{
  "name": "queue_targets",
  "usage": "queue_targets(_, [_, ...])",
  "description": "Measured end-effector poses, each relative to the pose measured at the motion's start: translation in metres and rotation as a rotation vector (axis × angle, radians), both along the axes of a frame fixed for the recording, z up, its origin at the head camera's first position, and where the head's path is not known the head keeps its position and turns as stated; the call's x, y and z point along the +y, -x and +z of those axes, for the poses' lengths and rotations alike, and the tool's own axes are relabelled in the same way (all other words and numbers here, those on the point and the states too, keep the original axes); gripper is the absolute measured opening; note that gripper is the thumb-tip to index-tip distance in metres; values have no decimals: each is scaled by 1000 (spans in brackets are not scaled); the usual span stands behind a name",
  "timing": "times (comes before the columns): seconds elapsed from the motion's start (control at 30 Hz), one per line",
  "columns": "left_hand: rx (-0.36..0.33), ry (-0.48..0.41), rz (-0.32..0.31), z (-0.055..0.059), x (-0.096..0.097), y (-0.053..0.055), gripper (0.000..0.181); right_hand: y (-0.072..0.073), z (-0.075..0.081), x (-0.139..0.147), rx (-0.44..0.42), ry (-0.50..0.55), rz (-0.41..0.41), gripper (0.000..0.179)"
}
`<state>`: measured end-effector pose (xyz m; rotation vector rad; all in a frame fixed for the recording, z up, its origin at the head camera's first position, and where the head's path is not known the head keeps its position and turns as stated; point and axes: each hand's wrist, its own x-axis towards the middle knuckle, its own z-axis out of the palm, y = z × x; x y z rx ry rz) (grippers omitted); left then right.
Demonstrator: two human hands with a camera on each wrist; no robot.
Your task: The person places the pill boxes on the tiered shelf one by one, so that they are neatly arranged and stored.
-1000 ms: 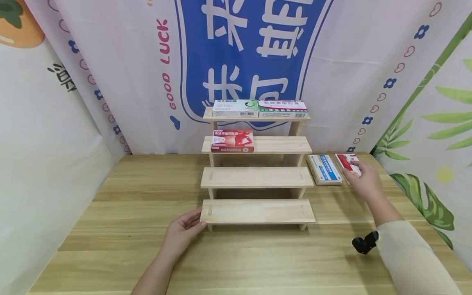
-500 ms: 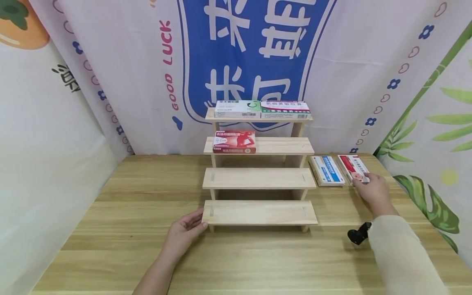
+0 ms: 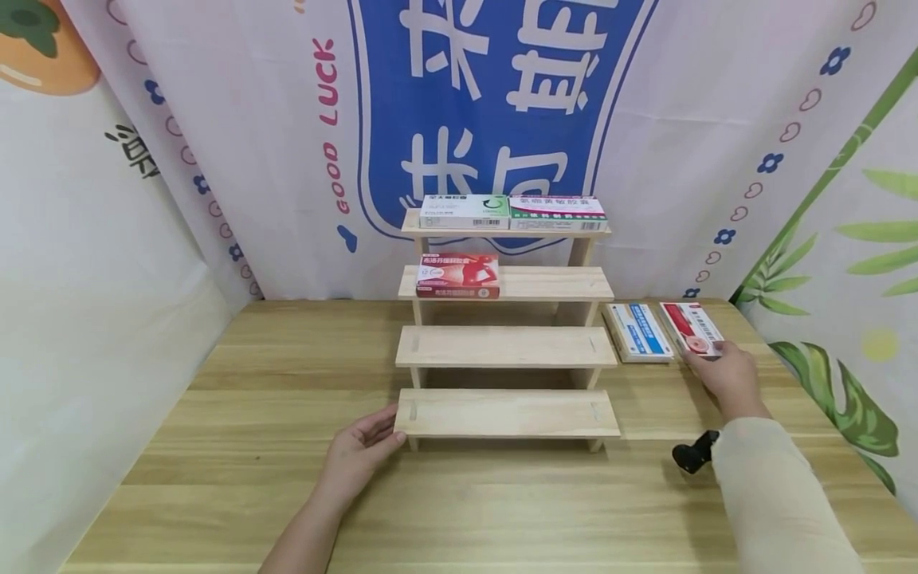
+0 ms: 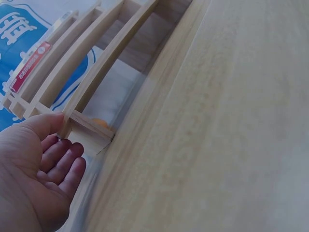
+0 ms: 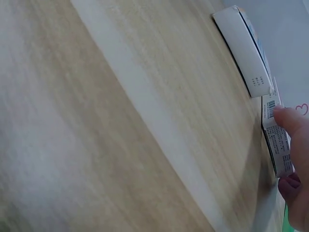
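Gripping red-white box (image 3: 688, 327) (right hand (image 3: 733, 377)), left hand (image 3: 356, 456) pinching 4-tier shelf (image 3: 505, 413)

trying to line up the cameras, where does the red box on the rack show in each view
Head: the red box lies near the picture's centre, on the left of the wooden rack's second tier from the top.
Left wrist: at upper left, as a slanting red strip.
Right wrist: not in it.
Shared landmark: the wooden tabletop, visible in all three.
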<state>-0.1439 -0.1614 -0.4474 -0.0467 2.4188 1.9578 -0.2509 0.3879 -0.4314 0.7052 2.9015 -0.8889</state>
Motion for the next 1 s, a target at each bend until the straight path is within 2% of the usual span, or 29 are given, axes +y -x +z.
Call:
queue_targets(0.23, [1, 3, 2, 0, 1, 0, 47, -8, 6, 2, 72, 52, -43, 89])
queue_targets(0.43, [-2, -12, 7, -2, 1, 1, 46, -19, 22, 2, 132, 152, -38, 93])
queue_targets(0.7, [4, -7, -2, -3, 0, 1, 46, -37, 62, -10, 277, 101, 64, 80])
queue_targets(0.87, [4, -10, -5, -3, 0, 2, 47, -48, 86, -19, 307, 162, 137, 79])
queue_targets(1.0, [3, -1, -4, -3, 0, 2, 46, -56, 101, -29, 303, 147, 202, 80])
